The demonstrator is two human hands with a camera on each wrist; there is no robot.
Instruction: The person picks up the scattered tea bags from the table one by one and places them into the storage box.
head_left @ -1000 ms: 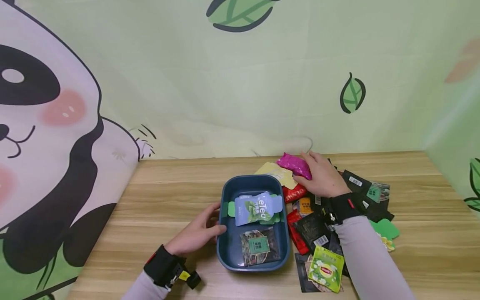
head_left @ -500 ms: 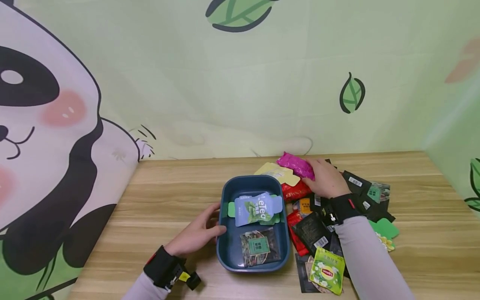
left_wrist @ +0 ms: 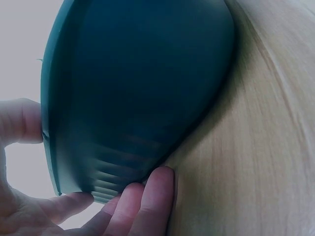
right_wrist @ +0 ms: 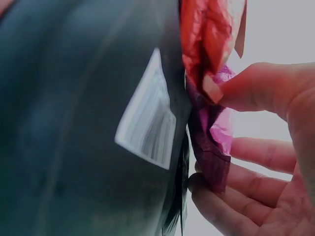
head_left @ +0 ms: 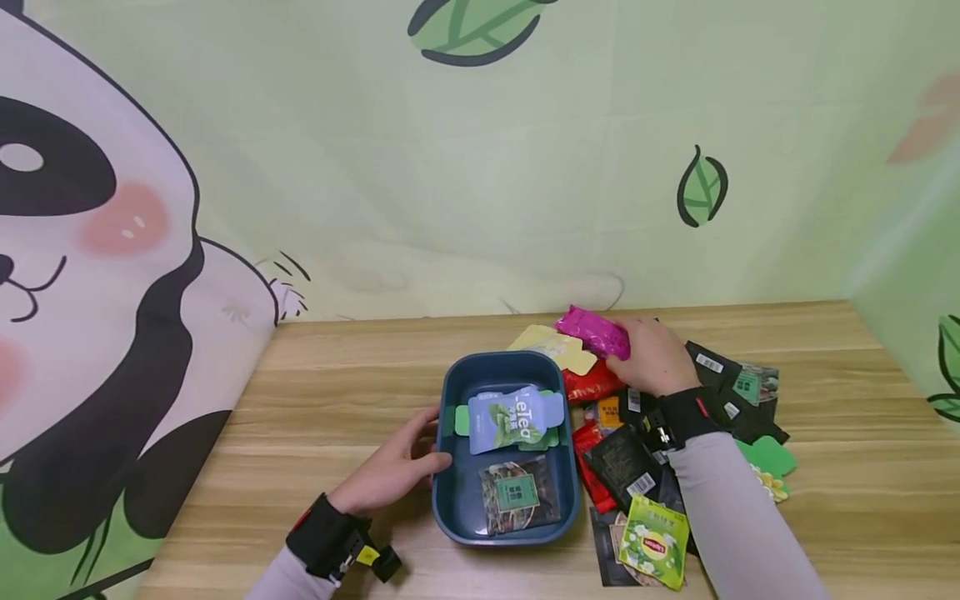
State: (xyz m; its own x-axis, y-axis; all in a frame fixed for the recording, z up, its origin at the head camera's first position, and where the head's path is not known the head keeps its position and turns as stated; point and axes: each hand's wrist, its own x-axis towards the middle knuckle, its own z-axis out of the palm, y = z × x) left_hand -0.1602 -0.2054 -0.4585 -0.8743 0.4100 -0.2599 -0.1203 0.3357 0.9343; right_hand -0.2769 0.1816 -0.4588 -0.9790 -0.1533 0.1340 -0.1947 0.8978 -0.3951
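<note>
Beyond blue tub (head_left: 506,539), rightward | magenta packet (head_left: 592,332) | long axis far-left to near-right

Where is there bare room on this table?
Bare wood lies left of the blue tray, between the left hand and the backdrop, and far right, beyond the green packet. It's crowded right of the tray, where packets overlap near the right hand.

The tray (head_left: 459,500) at lower centre is dark blue. Its upper pouch (head_left: 501,427) is periwinkle with white lettering and green leaves; the lower sachet (head_left: 542,500) is blackish with a teal square. Right of centre, the crinkled packet (head_left: 588,329) is magenta; at lower right, the flowered sachet (head_left: 654,525) is lime with white blossoms. The tabletop (head_left: 337,367) is brown-grained, the backdrop (head_left: 337,167) pale green.
</note>
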